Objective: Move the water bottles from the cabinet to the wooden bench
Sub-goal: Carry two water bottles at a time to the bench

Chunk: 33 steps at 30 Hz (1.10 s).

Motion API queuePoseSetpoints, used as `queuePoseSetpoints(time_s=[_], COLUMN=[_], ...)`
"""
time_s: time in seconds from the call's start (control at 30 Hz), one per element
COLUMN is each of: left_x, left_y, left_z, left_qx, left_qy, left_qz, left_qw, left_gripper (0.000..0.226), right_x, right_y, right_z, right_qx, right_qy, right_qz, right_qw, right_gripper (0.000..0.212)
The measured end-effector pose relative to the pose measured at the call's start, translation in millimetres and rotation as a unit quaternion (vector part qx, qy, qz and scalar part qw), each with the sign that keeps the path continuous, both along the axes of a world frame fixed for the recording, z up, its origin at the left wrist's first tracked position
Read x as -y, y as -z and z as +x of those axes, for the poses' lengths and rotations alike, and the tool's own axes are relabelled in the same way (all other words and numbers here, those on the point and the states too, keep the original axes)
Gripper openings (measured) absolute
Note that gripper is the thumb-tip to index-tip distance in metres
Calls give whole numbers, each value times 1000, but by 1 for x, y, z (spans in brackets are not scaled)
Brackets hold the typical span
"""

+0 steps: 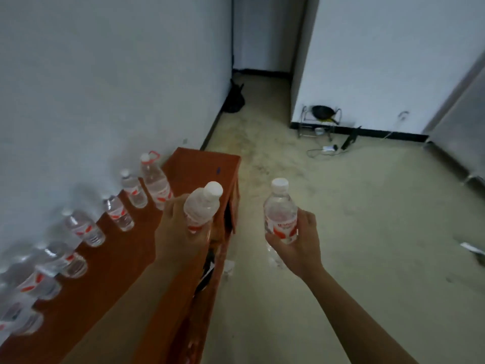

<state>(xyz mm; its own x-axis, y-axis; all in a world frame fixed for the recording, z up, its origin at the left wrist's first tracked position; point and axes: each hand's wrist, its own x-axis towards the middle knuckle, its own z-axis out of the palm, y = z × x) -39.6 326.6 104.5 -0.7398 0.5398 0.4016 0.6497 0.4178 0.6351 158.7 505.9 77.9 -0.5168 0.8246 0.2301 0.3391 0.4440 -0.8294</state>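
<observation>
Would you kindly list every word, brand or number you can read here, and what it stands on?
Nothing can be read.
The right-hand bottle: red-and-white label, print too blurred.
The left-hand bottle: label blurred, partly covered by fingers.
The row of bottles on the wooden bench: labels too blurred.

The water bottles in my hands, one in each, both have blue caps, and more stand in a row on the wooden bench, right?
Wrong on the caps: the head view shows them white. The left hand grips the left bottle, the right hand the right bottle, and the row stands on the wooden bench.
</observation>
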Motion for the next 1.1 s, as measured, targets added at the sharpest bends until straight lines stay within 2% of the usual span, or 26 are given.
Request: queuePoseSetpoints(time_s=[0.07,0.17,0.27,0.4,0.53,0.57,0.7,0.83,0.93,1.0,1.1], left_x=[-38,-84,-132,-188,-227,-238,-256,-273,-280,-284,-296], left_y=[-19,-36,-49,-55,-55,-55,-50,-42,-27,-23,-14], left_z=[34,100,184,331,463,519,654,798,920,973,1098], left_qx=[-34,-95,-106,-143,-196,-199,-229,-273,-297,-310,-308], left_qy=[58,134,194,310,400,443,545,627,690,706,754], left_qz=[-11,0,5,-9,-14,-17,-44,-38,-31,-32,-4], left_qw=[998,986,975,940,895,874,805,729,659,636,580], left_gripper=[67,68,69,62,75,78,80,81,76,70,69], right_x=[-12,-22,-29,-30,-22,-13,19,60,90,102,116], right_y=[-26,-55,-66,-68,-70,-67,-55,-40,-20,-15,-2], right_z=[51,137,244,407,542,597,727,848,939,979,1077], right_qx=[-5,34,65,141,166,179,215,288,315,332,376], right_qy=[41,72,122,197,276,319,430,489,553,568,605], right_qz=[37,94,201,258,277,277,267,246,189,163,124], right_qw=[998,992,970,935,905,888,835,786,748,735,691], right_gripper=[73,72,78,88,93,93,88,86,85,88,93])
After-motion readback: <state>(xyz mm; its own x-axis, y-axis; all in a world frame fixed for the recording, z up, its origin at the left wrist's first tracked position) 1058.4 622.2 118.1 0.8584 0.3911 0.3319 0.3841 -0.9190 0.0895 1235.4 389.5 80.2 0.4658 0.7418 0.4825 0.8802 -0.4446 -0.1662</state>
